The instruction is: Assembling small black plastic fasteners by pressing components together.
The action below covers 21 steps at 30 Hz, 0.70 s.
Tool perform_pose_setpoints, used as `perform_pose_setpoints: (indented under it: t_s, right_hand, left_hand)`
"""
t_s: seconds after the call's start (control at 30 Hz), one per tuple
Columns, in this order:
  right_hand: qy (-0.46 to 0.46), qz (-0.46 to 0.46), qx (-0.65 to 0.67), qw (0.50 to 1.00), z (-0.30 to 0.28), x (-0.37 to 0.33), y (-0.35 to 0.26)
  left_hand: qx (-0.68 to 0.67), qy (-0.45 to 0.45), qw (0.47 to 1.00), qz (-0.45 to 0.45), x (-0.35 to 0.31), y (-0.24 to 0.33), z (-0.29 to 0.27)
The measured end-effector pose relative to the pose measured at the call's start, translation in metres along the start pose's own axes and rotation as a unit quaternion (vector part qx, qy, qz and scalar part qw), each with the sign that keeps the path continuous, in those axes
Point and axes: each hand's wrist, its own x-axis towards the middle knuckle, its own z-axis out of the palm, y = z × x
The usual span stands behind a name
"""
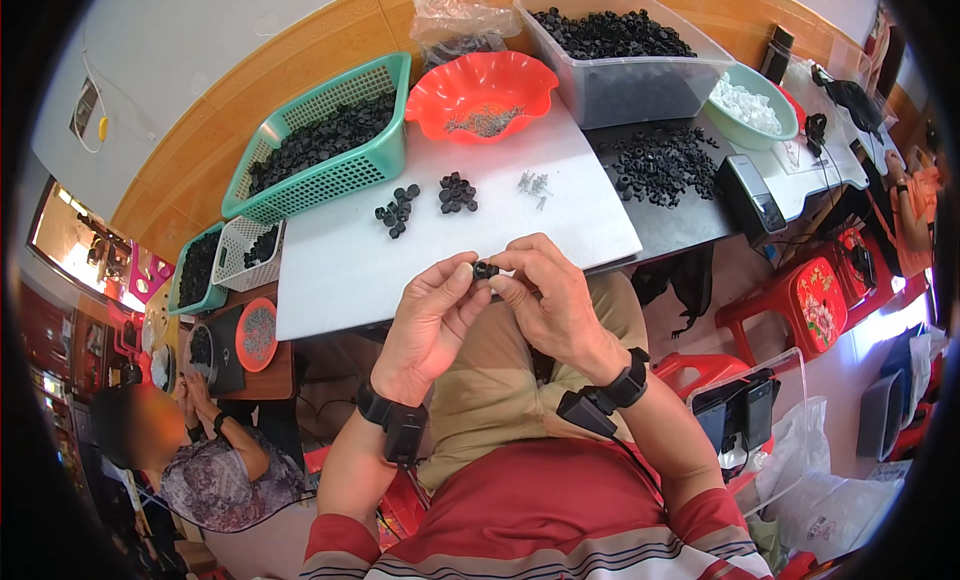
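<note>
We had 1 small black part (486,270) pinched between the nearly closed fingertips of our left hand (438,305) and right hand (545,288), 1 on each side, neither nearer, before the white board (330,280)'s near edge; its long axis we couldn't tell.

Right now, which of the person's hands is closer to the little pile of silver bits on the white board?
The right hand. It's below the silver bits in the picture; the left hand is lower and farther left.
</note>
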Motion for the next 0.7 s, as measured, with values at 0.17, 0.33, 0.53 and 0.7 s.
perform_pose_setpoints:
  t_s: [0.17,0.33,0.53,0.7]
  right_hand:
    - [-0.017,0.007,-0.036,0.999,-0.0021,-0.0007,-0.0009]
    - [-0.02,0.003,-0.048,0.999,-0.0027,-0.0013,-0.0013]
    - [-0.02,0.008,-0.048,0.999,-0.0027,-0.0025,-0.0005]
    - [0.003,0.011,-0.019,1.0,-0.0013,-0.004,0.001]
  left_hand:
    - [0.015,0.006,1.0,0.002,-0.001,-0.0009,0.0033]
    - [0.033,0.01,0.999,0.007,-0.0027,-0.0011,0.0034]
    - [0.069,0.029,0.997,0.016,-0.0031,-0.0054,0.0029]
    - [0.077,0.022,0.996,0.026,-0.0046,-0.0069,0.0062]
